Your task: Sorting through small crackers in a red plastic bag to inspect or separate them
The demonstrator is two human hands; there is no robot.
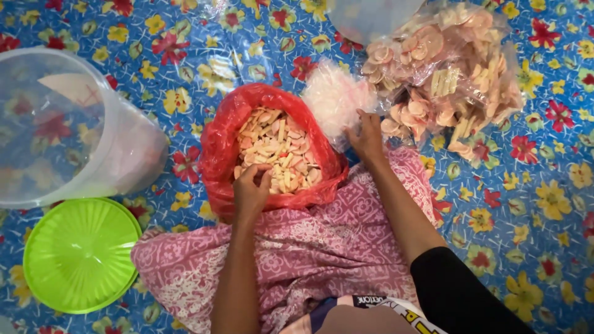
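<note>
A red plastic bag (226, 133) full of pale pink and cream crackers (278, 145) sits open in front of my lap. My left hand (250, 188) reaches into its near edge, fingers curled over some crackers. My right hand (366, 139) rests on a small clear bag of white-pink crackers (337, 96) just right of the red bag, fingers gripping its lower edge. Behind it lies a pile of clear packets of crackers (445, 68).
A big translucent plastic tub (117, 148) lies at the left, with its bright green lid (80, 253) flat on the floor below it. A blue flowered mat (532, 185) covers the floor. Pink patterned cloth (309, 247) covers my lap.
</note>
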